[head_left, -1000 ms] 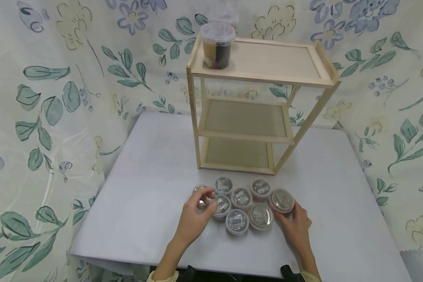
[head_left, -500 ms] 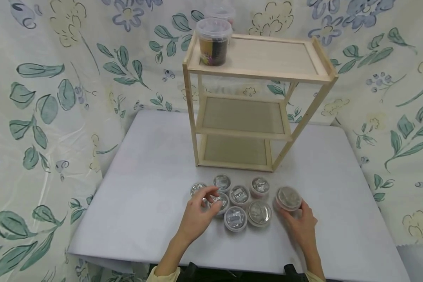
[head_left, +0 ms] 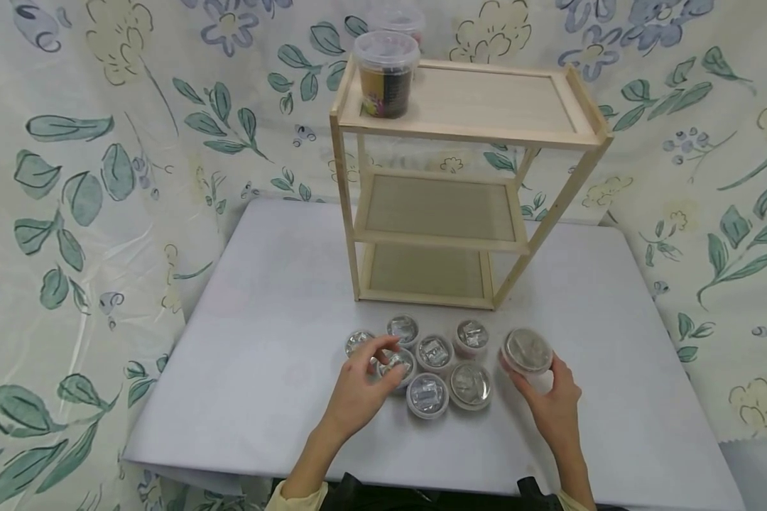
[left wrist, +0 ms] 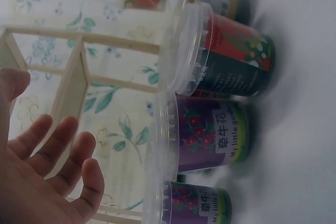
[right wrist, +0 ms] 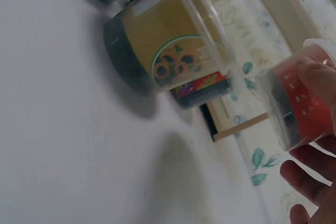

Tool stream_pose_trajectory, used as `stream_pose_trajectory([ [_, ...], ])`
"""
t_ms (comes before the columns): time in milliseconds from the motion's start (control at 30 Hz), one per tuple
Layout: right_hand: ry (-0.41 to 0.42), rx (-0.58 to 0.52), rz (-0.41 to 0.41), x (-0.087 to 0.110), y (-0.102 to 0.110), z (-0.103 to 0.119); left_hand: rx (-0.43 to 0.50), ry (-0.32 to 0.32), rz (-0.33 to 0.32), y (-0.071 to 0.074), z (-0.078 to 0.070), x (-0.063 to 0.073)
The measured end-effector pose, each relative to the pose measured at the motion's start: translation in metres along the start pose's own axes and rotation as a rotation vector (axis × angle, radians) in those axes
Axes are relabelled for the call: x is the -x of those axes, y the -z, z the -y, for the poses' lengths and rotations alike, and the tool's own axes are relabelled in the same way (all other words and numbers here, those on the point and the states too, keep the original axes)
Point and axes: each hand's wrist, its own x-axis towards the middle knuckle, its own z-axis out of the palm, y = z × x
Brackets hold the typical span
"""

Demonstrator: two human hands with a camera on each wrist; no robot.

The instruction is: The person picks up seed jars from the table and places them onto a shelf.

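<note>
My right hand (head_left: 556, 406) grips a clear plastic cup (head_left: 528, 350) with a red label, seen side-on as a red-wrapped cup (right wrist: 300, 98) in the right wrist view. It is lifted off the table, and its shadow falls below. Over the cluster's left side hovers my left hand (head_left: 354, 389), its fingers loosely curved with nothing between them. The left wrist view shows those fingers (left wrist: 68, 145) apart from a purple-labelled cup (left wrist: 210, 132) and a red-and-green cup (left wrist: 239, 51). Several lidded cups (head_left: 434, 353) stand close together, silvery packets showing through their lids.
A three-tier wooden shelf (head_left: 486, 99) stands behind the cups. On its top board, at the left, is a dark-filled cup (head_left: 386, 78) with another cup (head_left: 399, 20) behind it. A yellow-labelled cup (right wrist: 173, 45) stands nearest the right hand. Floral cloth (head_left: 134, 284) surrounds the white table (head_left: 249, 333).
My right hand has drawn the red-labelled cup rightward out of the cluster and raised it, tilting it slightly. The left hand has stayed nearly still. The head view has shifted a little.
</note>
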Motion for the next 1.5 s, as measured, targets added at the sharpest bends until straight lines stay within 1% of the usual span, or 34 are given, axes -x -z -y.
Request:
stream_pose_trajectory([
  [133,0.004,-0.006,-0.003,0.0,0.002,0.007,-0.006,-0.014,0.004,0.0,0.0,-0.001],
  [267,0.031,-0.011,-0.021,0.0,0.004,0.013,-0.012,-0.034,0.001,0.001,0.001,-0.002],
  [500,0.117,-0.048,-0.046,-0.001,0.004,0.021,-0.01,-0.055,-0.003,-0.001,0.002,-0.002],
  [600,0.142,-0.057,-0.05,-0.002,0.004,0.025,-0.002,-0.067,-0.002,-0.002,0.002,-0.001],
  [767,0.21,-0.079,-0.05,-0.002,0.003,0.035,0.013,-0.064,-0.001,-0.005,0.001,0.0],
  [933,0.269,-0.098,-0.022,-0.002,-0.001,0.045,0.023,-0.069,0.028,-0.01,-0.002,-0.001],
  [1067,0.283,-0.104,0.022,0.001,-0.007,0.053,0.02,-0.078,0.043,-0.012,-0.005,-0.001],
  [1200,0.288,-0.105,0.05,0.004,-0.012,0.059,0.01,-0.072,0.06,-0.015,-0.007,-0.002],
  [1400,0.351,-0.099,0.059,0.008,-0.019,0.066,0.007,-0.059,0.128,-0.019,-0.01,-0.003],
  [1500,0.388,-0.099,0.075,0.01,-0.02,0.071,-0.003,-0.071,0.155,-0.022,-0.01,-0.004],
])
